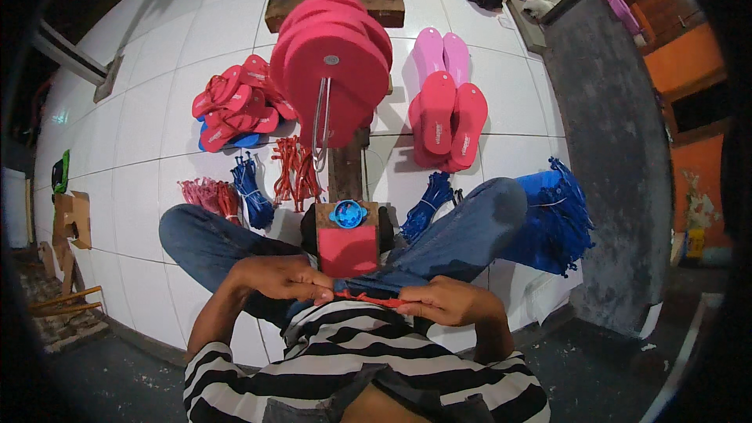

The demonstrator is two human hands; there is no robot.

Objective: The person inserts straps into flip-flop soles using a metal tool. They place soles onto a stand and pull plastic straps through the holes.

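My left hand (pixel 288 278) and my right hand (pixel 448 300) are in front of my striped shirt, above my lap. Between them a thin red flip-flop strap (pixel 366 298) is drawn out, one end pinched in each hand. Just beyond them lies a red pad (pixel 348 249) on a wooden block. A small blue dish (pixel 348 214) sits at the far end of that block. Farther out, large red foam soles (pixel 333 39) are raised in a stack over the wooden beam, with a thin metal rod (pixel 322 113) hanging in front of them.
Strapped red flip-flops (pixel 243 102) are heaped at the left. Red soles (pixel 450 121) and pink soles (pixel 441 55) lie right of the stack. Strap bundles surround my knees: pink (pixel 207 192), blue (pixel 251 192), red (pixel 296 172) and a large blue one (pixel 552 219). A grey ledge (pixel 607 164) borders the right side.
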